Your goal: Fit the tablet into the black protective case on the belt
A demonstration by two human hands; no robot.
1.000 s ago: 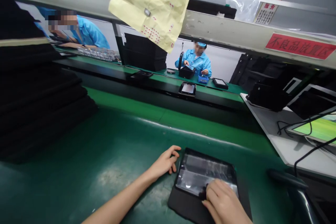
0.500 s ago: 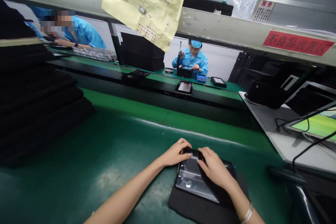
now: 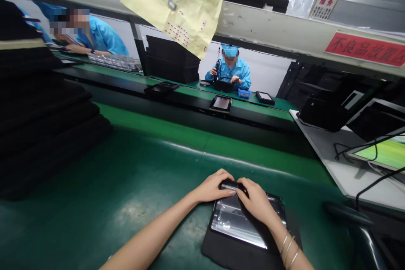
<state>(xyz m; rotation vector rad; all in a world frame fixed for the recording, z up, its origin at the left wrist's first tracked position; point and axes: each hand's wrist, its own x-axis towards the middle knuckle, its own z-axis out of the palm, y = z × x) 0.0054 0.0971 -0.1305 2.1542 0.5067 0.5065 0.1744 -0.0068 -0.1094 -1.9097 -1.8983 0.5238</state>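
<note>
A black tablet with a shiny film-covered screen (image 3: 237,223) lies on a dark foam pad (image 3: 221,251) on the green bench near me. My left hand (image 3: 212,185) curls over the tablet's far left corner, fingers bent onto its top edge. My right hand (image 3: 255,200) reaches across the screen, fingertips pinched at the same far edge, close to the left hand's fingers. Whether anything small sits between the fingertips I cannot make out.
A tall stack of black foam pads (image 3: 41,122) fills the left. A white side table (image 3: 329,156) with cables and a lit screen (image 3: 379,154) stands right. Beyond, a conveyor carries tablets (image 3: 220,103); two people in blue coats (image 3: 230,71) work opposite. A yellow paper (image 3: 177,4) hangs overhead.
My right hand went from the tablet's near edge across the screen to its far edge. The left hand moved from beside the tablet onto its far left corner.
</note>
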